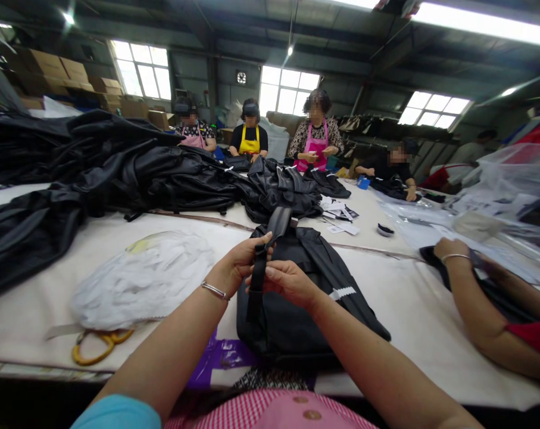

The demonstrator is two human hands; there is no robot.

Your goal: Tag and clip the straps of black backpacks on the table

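Your left hand point(246, 256), right hand point(291, 282) pinch strap point(258, 273) over bag point(296, 336), apparently steadying it; scissors point(91, 360) lie left of bag.

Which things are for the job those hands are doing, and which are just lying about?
For the job:
black backpack
its strap, held by the left hand and right hand

Probably just lying about, as neither hand touches them:
yellow-handled scissors
white papers
white bundle (maybe job stuff)
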